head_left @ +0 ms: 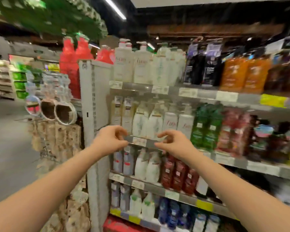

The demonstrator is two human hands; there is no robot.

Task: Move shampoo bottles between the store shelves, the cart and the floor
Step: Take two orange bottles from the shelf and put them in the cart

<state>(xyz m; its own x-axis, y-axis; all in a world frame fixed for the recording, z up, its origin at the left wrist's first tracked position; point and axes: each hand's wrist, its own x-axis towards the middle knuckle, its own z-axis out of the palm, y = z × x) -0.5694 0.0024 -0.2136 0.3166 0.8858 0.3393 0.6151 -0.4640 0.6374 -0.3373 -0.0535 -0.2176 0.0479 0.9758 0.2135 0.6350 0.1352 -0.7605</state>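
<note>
Red bottles (69, 64) stood at the shelves' upper left. The left hand (110, 139) hovered with its fingers loosely curled, gripping nothing. White shampoo bottles (147, 123) stood on the shelf (144, 142) just beyond, between the two hands and held by neither. The right hand (174, 144) was likewise loosely curled and empty.

The left hand (109, 139) and the right hand (172, 143) are held side by side, apart, in front of a shelf edge (146, 142), with shampoo bottles (147, 124) standing in rows on the shelves (206, 94) above, behind and below them, and hanging mirrors (64, 113) to the left of the unit's end post (92, 97).
</note>
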